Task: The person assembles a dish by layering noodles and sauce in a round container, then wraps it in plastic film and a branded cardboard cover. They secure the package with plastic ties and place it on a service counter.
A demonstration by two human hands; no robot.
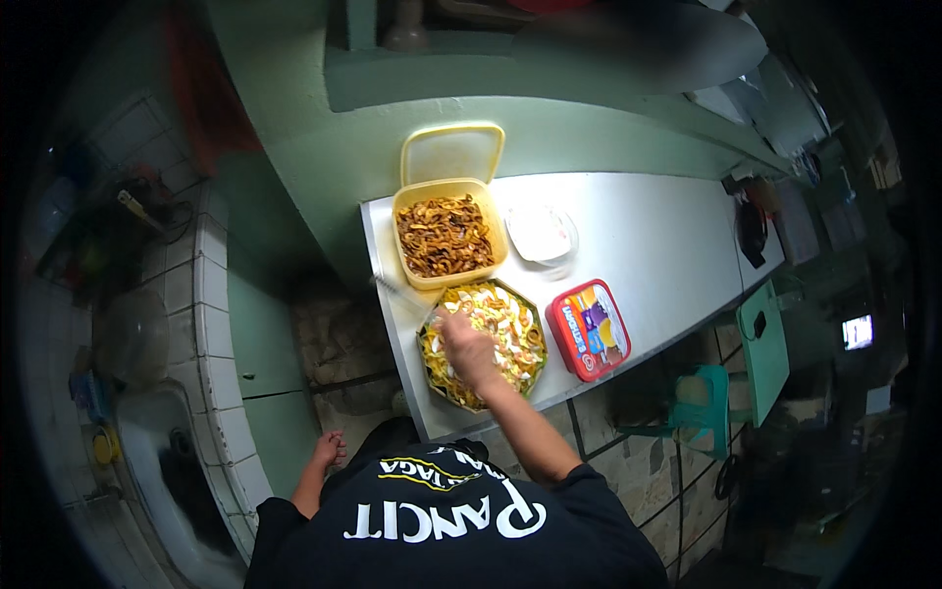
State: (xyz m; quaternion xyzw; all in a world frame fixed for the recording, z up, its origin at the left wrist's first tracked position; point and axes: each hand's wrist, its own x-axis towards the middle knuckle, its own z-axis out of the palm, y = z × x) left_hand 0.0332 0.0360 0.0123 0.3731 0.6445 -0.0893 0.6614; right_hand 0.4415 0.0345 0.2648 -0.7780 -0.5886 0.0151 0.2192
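Note:
My right hand [467, 346] reaches over an octagonal tray [530, 365] heaped with yellow noodles and mixed toppings, at the near edge of a white counter [653, 245]. It grips a thin, motion-blurred utensil [395, 289] whose end points up and left past the tray's rim. Just behind the tray stands a yellow tub [444, 238] full of brown fried pieces, its lid [451, 154] flipped open against the wall. My left hand [330, 450] hangs by my side below the counter, fingers loosely apart and holding nothing.
A clear lidded bowl [540, 234] with white contents sits right of the yellow tub. A red rectangular tub [587, 330] lies right of the tray. Green plastic chairs [760, 346] stand beyond the counter's right side. A tiled sink [186, 471] is at the left.

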